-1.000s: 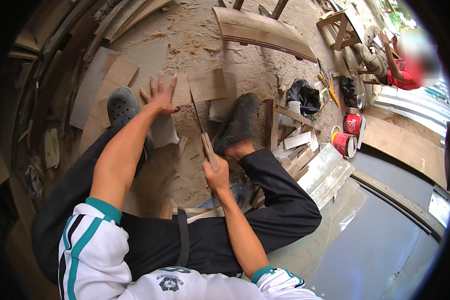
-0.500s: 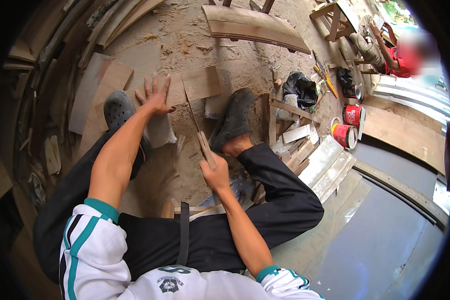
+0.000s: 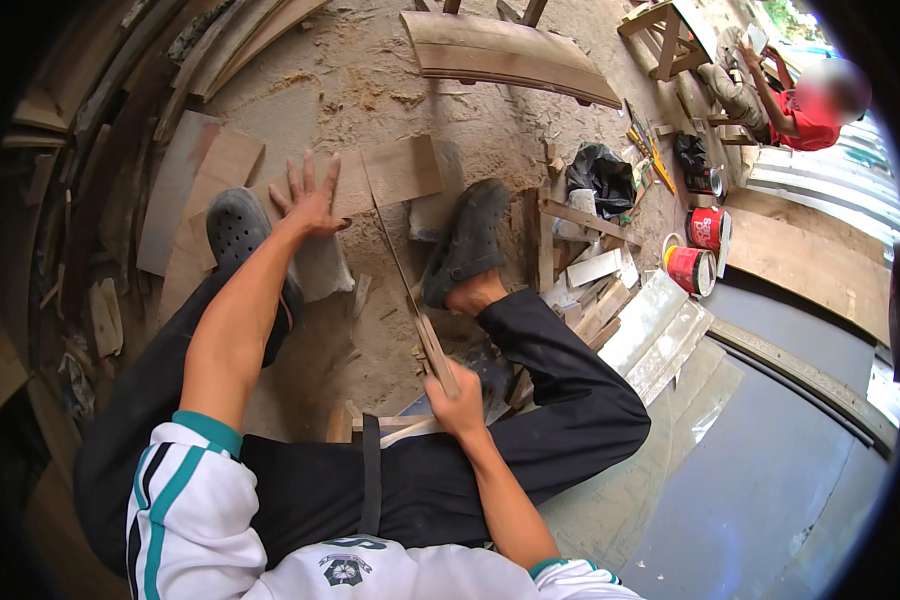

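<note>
- Head view: left hand [image 3: 310, 205] lies flat, fingers spread wide, pressing down on the wooden board [image 3: 395, 172] on the sandy floor [image 3: 370, 90].
- Right hand [image 3: 457, 403], grip wrapped tight round the handsaw [image 3: 410, 300] handle; blade runs forward into the board, just beside the left hand.
- Both dark shoes flank the board.

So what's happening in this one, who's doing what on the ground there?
A person sits on a sandy, sawdust-strewn floor sawing a thin wooden board. The left hand presses flat on the board to steady it, while the right hand grips the handle of a hand saw, whose blade sits in a cut running into the board. A dark shoe rests beside the board. Off to the right stand two red cans, and another person in red sits in the background.
</note>
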`<state>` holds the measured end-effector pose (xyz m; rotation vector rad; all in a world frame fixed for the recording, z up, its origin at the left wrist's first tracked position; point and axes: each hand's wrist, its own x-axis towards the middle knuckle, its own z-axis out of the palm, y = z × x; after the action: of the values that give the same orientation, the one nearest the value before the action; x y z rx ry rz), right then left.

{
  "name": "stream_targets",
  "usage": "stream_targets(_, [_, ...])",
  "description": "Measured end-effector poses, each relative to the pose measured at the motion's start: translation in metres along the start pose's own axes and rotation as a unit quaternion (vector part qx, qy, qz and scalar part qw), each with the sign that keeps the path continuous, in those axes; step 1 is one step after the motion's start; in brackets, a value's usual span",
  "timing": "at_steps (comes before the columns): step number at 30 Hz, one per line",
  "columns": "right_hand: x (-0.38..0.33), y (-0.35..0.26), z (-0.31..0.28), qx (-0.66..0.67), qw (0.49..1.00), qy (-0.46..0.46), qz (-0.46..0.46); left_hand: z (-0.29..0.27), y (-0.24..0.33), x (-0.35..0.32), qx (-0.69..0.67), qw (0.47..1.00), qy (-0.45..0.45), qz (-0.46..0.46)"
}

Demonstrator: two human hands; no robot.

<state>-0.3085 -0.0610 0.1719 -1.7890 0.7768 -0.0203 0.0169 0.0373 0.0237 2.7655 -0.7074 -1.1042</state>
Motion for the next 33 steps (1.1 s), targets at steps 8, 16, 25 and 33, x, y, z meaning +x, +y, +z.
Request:
stream_targets(8, [0.068,0.019,0.029,-0.009,1.000,0.009,0.008,0.001,0.016,0.004,-0.003,1.000,-0.003,0.014])
stream_targets(16, [-0.018,0.014,-0.005,-0.001,0.999,0.011,-0.038,0.000,0.008,0.003,-0.001,1.000,0.004,0.004])
stream_targets(25, [-0.012,-0.001,-0.004,0.004,1.000,-0.001,0.009,0.003,0.000,0.002,0.003,1.000,0.006,-0.003])
stream_targets(33, [0.057,0.007,0.020,0.000,1.000,-0.004,0.022,0.007,0.007,0.009,0.003,1.000,0.008,0.013])
